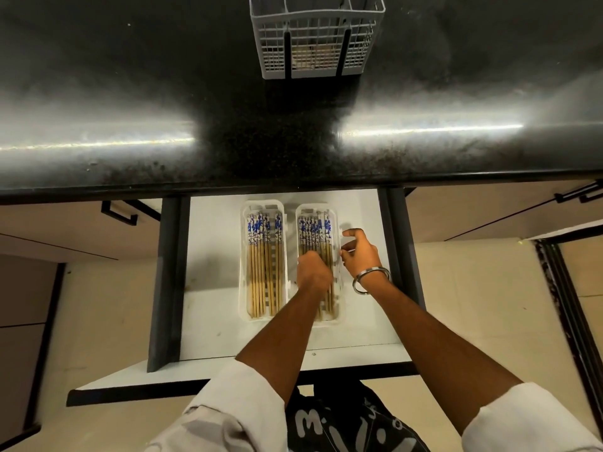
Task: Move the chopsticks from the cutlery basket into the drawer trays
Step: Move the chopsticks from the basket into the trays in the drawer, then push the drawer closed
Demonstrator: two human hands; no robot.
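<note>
Two white trays lie side by side in the open drawer (215, 321). The left tray (244, 256) holds several bamboo chopsticks (261, 265) with blue-and-white tops. More of the same chopsticks (315, 233) fill the right tray (339, 316). My left hand (313, 272) rests over the right tray, fingers curled down on the chopsticks there. My right hand (359, 252), a metal bangle on its wrist, hovers at that tray's right rim with fingers apart and nothing in it. The grey cutlery basket (315, 40) stands on the counter at the top; little shows inside it.
The black countertop (293, 141) overhangs the drawer's back. Dark drawer sides (168, 278) flank the white floor. Cabinet handles (120, 213) sit at the left and handles (580, 194) at the right. Tiled floor lies below.
</note>
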